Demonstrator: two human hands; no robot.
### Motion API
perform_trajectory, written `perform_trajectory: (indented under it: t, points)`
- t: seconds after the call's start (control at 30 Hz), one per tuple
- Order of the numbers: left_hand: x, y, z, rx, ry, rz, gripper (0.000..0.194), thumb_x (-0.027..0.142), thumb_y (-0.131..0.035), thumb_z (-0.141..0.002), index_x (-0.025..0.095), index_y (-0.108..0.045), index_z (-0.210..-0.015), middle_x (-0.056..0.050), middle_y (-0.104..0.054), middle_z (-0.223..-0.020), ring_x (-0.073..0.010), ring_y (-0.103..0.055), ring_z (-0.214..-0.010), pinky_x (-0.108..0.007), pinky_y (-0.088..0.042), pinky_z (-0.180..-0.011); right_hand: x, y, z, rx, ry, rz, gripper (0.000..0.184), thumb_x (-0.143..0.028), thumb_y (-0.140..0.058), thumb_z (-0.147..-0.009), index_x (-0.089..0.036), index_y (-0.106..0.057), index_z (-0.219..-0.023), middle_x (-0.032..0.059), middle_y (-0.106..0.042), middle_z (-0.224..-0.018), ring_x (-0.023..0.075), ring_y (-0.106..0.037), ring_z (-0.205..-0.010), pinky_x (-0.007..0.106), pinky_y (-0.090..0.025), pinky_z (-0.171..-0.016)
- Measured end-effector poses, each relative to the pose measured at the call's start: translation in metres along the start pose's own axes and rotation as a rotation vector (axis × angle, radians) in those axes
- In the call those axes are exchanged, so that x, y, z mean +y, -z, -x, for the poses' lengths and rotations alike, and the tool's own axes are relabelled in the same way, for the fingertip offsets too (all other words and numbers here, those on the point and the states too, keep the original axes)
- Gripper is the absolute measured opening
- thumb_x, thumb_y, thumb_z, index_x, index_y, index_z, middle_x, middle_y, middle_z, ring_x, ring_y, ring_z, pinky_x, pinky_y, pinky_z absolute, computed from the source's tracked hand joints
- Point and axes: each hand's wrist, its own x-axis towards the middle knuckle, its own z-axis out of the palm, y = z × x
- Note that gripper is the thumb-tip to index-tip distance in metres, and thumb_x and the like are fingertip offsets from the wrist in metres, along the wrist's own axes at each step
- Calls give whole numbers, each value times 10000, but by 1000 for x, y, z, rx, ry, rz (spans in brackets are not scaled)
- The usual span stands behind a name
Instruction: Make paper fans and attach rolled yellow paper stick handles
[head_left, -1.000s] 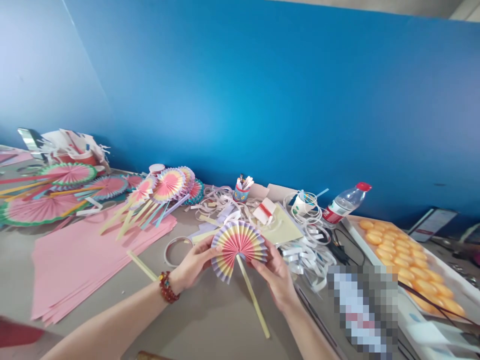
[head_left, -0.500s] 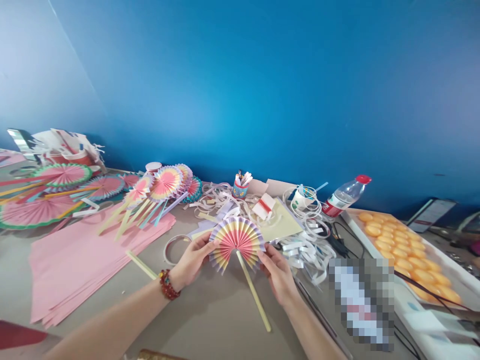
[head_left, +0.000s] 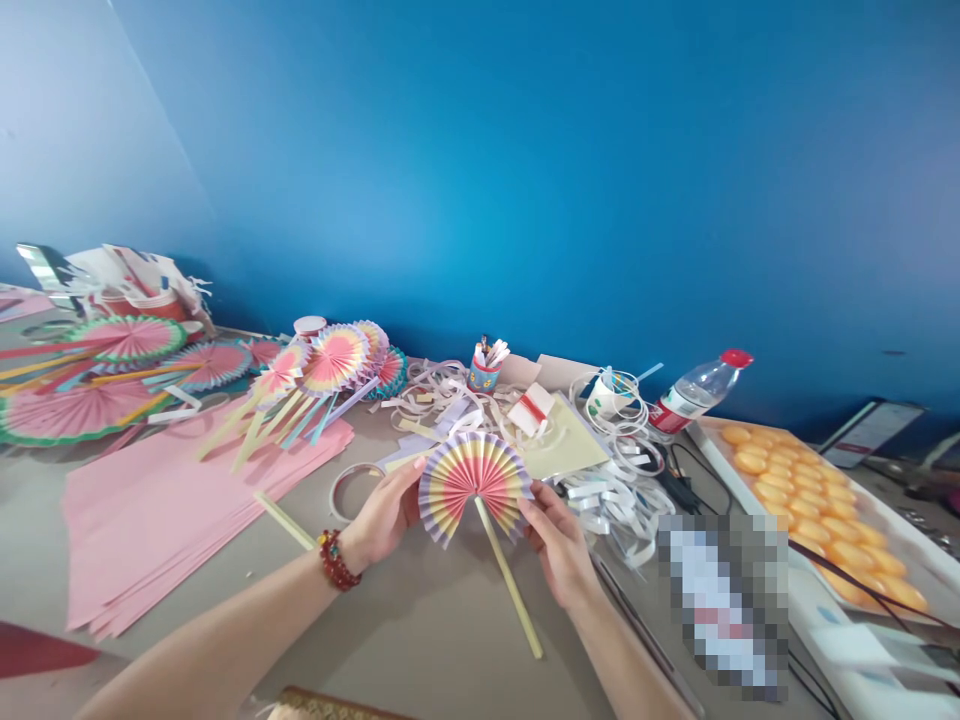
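A pleated paper fan (head_left: 472, 480) with pink, yellow and lilac rings is spread open just above the grey table (head_left: 420, 620). Its pale yellow stick (head_left: 511, 590) slants down to the right. My left hand (head_left: 382, 515), with a red bead bracelet on the wrist, pinches the fan's left edge. My right hand (head_left: 553, 535) pinches the fan's right edge. Both hands are closed on the paper.
A stack of pink paper sheets (head_left: 172, 500) lies to the left, with a loose yellow stick (head_left: 283, 520) beside it. Several finished fans (head_left: 330, 365) lie behind. White paper strips (head_left: 607, 490), a pen cup (head_left: 481, 372), a water bottle (head_left: 697, 392) and a tray of orange rounds (head_left: 817, 510) are at the right.
The fan has spread slightly wider between my hands and sits a little higher in view. The camera has shifted slightly; the hands keep their grip.
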Motion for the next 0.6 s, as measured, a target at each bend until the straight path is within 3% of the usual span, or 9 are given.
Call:
perform_trajectory:
  t: [0.23,0.6]
  points:
    - [4,2,-2,-95,57,10,625,682,-598,-847,159,-707,-1172,-118,-744,-1097,-289,-692,-1008,-332,-535,-817,1,2,0,7,-21,34,368,-523,-751,-799,-243,-665,-1020,15,-731,-922,188,-619,-707,275,-444,-601]
    - [4,1,0,-74,46,-3,613,663,-639,-830,166,-696,-1183,-111,-729,-1135,-296,-666,-1075,-346,-521,-884,5,2,-1,14,-11,18,399,-553,-721,-822,-239,-695,-1067,24,-740,-926,205,-642,-760,279,-456,-605]
